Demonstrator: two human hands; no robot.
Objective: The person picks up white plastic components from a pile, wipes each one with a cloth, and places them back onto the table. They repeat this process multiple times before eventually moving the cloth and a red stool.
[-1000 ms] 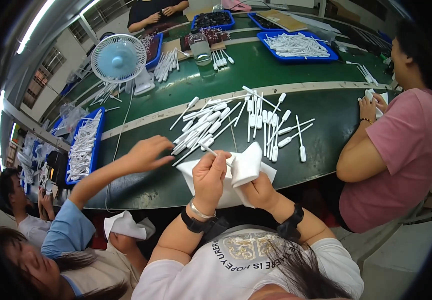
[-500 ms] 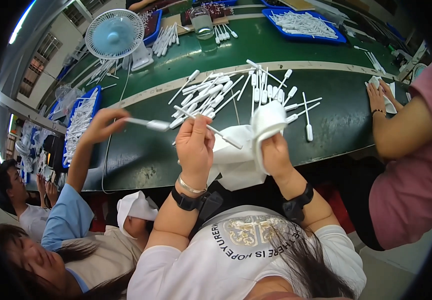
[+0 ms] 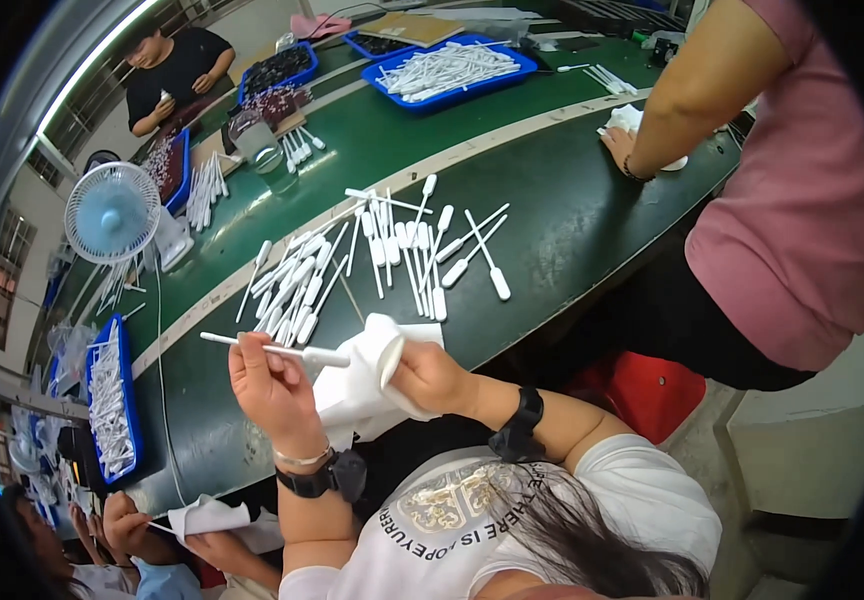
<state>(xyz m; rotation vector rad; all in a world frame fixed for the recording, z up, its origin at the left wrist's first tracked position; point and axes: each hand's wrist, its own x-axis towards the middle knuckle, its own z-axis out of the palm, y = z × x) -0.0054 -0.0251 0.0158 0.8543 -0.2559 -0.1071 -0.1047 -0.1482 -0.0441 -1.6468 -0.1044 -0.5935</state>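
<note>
Left of the cloth (image 3: 364, 365), the left hand (image 3: 274, 380) pinches a dropper (image 3: 318, 355) by its stem (image 3: 216, 338), bulb (image 3: 330, 356) toward the cloth; the right hand (image 3: 437, 378) clasps the cloth. A light, steady pinch should avoid bending.

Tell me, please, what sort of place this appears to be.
Probably a factory workshop for handwork: there is a long green workbench, a blue tray heaped with white dropper-like pieces, and a co-worker in pink at the same bench.

Factory workshop, long green workbench (image 3: 562, 265), blue trays (image 3: 484, 88)
</note>
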